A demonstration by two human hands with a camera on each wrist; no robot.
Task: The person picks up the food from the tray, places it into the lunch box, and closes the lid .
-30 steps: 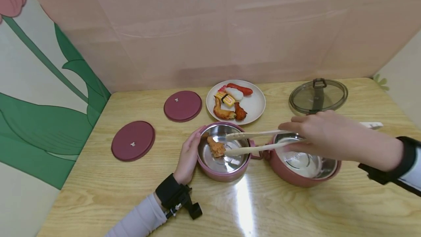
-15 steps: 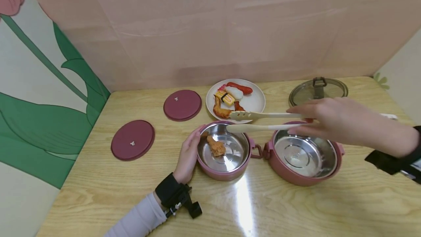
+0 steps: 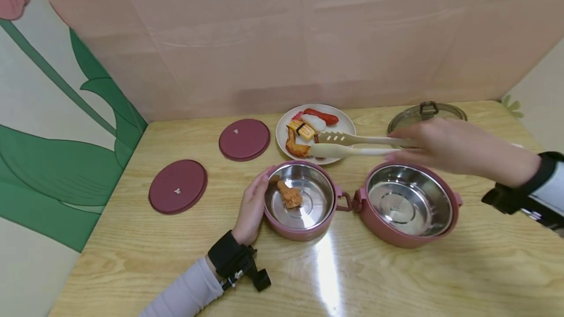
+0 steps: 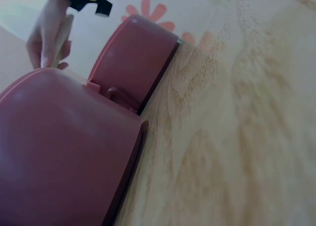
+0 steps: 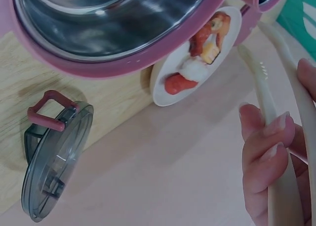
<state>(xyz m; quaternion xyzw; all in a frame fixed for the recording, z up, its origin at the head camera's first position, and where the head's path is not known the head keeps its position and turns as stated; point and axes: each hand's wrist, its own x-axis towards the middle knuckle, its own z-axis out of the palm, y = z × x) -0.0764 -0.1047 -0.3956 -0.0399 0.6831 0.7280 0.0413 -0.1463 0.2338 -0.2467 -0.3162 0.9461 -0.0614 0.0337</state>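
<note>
My right hand (image 3: 434, 138) grips pale tongs (image 3: 328, 150), whose two tips stand apart over the front of a white plate (image 3: 346, 128). Between and behind the tips, a brown chicken drumstick (image 3: 317, 138) is largely hidden. Also on that plate are a fried piece with a tail-like curve (image 3: 296, 147), yellow egg sushi (image 3: 301, 130), a white-topped piece (image 3: 314, 122) and a red sausage (image 3: 321, 116). My left hand (image 3: 251, 209) rests along the left wall of a small pink pot (image 3: 299, 235), fingers reaching its rim. Inside this pot lies fried chicken (image 3: 290, 195).
A larger pink pot (image 3: 396, 238) with a bare steel inside stands to the right. Behind it is a glass lid (image 3: 405, 117), partly covered by my right hand. Two maroon lids (image 3: 244, 140) lie flat at the left. A pink wall backs the wooden table (image 3: 132, 258).
The tongs have left the small pot, where the fried chicken stays, and moved up and away to the plate. My right hand travelled with them; my left hand keeps its place.
</note>
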